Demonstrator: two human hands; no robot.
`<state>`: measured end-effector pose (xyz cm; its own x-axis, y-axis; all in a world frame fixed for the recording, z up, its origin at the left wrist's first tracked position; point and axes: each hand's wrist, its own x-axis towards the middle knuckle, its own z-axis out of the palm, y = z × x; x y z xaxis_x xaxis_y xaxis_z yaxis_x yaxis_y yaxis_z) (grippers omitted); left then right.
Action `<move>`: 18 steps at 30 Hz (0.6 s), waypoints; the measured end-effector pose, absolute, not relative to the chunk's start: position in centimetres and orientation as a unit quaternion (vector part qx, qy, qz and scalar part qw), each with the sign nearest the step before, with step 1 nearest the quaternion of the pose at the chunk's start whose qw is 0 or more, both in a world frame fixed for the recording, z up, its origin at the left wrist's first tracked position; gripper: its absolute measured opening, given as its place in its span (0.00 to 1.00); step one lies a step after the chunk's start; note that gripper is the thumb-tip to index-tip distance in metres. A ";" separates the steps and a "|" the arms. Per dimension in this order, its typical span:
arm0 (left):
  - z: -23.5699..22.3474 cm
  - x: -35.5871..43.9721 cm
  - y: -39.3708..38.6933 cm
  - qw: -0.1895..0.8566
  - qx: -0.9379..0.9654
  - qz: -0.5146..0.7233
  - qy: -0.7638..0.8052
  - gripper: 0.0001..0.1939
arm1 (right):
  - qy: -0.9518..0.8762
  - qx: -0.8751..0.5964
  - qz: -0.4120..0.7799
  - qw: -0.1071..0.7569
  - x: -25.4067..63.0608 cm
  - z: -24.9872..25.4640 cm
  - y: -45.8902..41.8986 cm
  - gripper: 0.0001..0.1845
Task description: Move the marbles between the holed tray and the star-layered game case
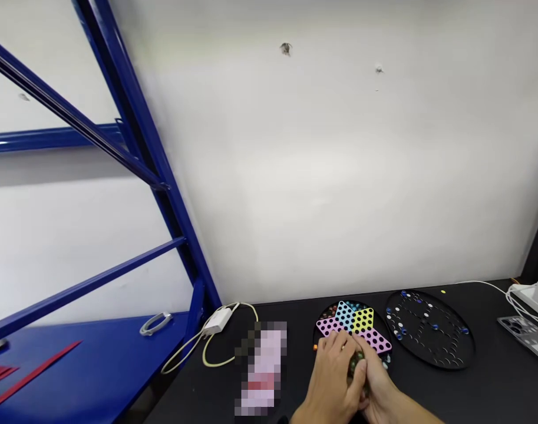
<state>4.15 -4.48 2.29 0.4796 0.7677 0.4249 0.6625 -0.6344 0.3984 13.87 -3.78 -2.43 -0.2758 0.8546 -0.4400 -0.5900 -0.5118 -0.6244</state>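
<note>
My left hand point(330, 377) and my right hand point(379, 377) are cupped together at the near edge of a round Chinese checkers board. Several dark green marbles point(356, 360) show in the gap between my fingers; the rest of what the hands enclose is hidden. The Chinese checkers board point(377, 340) has pink, blue and yellow star sections full of black holes. Reddish marbles point(329, 313) and teal marbles point(358, 305) lie in its rim compartments. My hands cover the board's near part.
Right of the board lies a black round board point(445, 359) with blue and white pieces. Farther right are a phone point(525, 335) and a white device with cables point(536, 297). At left are a white adapter point(218, 320) with its cord, a blurred-out item point(264, 365) and a blue metal frame point(162, 176).
</note>
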 end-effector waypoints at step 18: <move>2.9 -2.1 0.1 0.104 0.778 0.080 0.614 0.09 | -0.647 -0.733 0.006 0.211 31.0 -2.6 2.3 0.15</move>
<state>-2.14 0.12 2.91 0.2326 0.9726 -0.0038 0.9394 -0.2236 0.2597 31.04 2.25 -2.62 0.1637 0.9504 0.2643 0.9453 -0.0745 -0.3175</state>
